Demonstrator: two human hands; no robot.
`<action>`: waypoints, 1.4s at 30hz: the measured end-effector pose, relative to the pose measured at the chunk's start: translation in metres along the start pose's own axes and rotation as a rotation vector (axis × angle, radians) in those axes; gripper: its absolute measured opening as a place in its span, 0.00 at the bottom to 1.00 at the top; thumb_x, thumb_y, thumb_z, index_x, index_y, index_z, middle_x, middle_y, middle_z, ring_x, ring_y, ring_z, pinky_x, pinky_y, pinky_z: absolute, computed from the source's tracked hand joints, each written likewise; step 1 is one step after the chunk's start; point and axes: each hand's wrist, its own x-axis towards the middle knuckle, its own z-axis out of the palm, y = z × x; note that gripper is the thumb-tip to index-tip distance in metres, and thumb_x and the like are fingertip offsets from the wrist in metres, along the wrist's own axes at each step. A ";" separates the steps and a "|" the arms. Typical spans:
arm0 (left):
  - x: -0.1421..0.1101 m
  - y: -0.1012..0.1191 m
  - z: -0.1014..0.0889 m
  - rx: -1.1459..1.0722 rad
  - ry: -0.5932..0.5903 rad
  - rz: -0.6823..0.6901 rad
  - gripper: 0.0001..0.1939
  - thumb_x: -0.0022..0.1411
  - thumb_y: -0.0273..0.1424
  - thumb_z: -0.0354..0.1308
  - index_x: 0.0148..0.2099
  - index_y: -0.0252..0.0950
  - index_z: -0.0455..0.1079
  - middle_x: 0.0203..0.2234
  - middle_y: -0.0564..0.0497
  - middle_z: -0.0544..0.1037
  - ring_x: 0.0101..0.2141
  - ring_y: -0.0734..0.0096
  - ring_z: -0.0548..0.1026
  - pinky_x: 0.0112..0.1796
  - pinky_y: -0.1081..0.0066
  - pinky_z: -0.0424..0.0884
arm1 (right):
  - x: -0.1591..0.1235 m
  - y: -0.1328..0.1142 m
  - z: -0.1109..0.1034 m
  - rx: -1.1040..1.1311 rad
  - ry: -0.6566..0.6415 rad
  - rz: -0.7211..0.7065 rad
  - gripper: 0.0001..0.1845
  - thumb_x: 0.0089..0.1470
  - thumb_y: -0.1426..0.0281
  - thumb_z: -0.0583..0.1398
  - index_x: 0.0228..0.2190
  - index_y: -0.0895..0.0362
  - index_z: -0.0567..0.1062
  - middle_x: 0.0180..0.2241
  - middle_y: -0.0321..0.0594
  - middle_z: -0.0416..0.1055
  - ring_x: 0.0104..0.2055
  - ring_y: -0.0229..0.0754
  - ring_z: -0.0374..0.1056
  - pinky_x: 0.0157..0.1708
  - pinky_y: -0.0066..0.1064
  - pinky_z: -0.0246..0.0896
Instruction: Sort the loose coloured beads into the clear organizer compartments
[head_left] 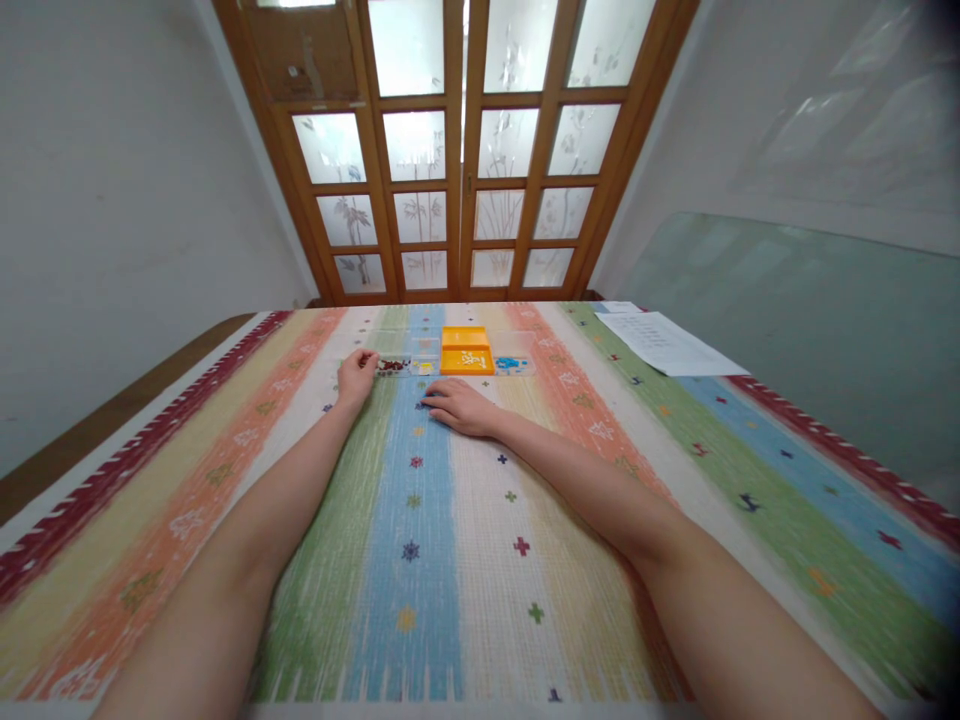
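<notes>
My left hand (357, 376) is at the left end of the row of small boxes, thumb and fingertips pinched together. Anything between those fingertips is too small to make out. Right beside them lies a clear box with dark red pieces (394, 366). My right hand (460, 408) rests on the cloth just in front of the boxes, fingers stretched to the left and apparently holding nothing. Past it stands an open orange box (466, 337) with small white pieces (474, 358) inside. Small yellow pieces (425, 368) sit left of it, and blue pieces (513, 365) in a clear box to its right.
A striped tablecloth (412, 520) with small printed figures covers the table. White paper sheets (667, 343) lie at the back right. Beyond the far table edge are wooden doors with glass panes (465, 185); walls flank both sides.
</notes>
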 end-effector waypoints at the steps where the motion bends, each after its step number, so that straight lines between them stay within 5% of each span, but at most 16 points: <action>1: 0.001 -0.002 0.000 -0.028 -0.001 -0.010 0.12 0.64 0.39 0.58 0.40 0.37 0.76 0.30 0.51 0.79 0.29 0.68 0.73 0.33 0.72 0.67 | -0.001 0.000 0.000 0.001 0.009 0.000 0.20 0.72 0.63 0.56 0.59 0.51 0.76 0.59 0.49 0.72 0.61 0.50 0.66 0.64 0.49 0.58; 19: 0.019 -0.021 -0.020 -0.138 0.209 -0.208 0.13 0.60 0.35 0.58 0.45 0.34 0.75 0.36 0.47 0.81 0.27 0.72 0.74 0.28 0.74 0.68 | -0.006 0.000 -0.003 0.006 0.018 0.012 0.20 0.72 0.64 0.54 0.59 0.50 0.77 0.57 0.48 0.73 0.59 0.51 0.66 0.61 0.50 0.61; 42: 0.016 -0.028 -0.024 0.101 0.206 -0.200 0.11 0.58 0.34 0.63 0.43 0.36 0.76 0.35 0.49 0.81 0.35 0.67 0.77 0.38 0.72 0.71 | -0.009 0.004 -0.004 -0.004 0.079 0.001 0.20 0.73 0.65 0.52 0.58 0.55 0.76 0.58 0.50 0.72 0.60 0.51 0.67 0.62 0.49 0.60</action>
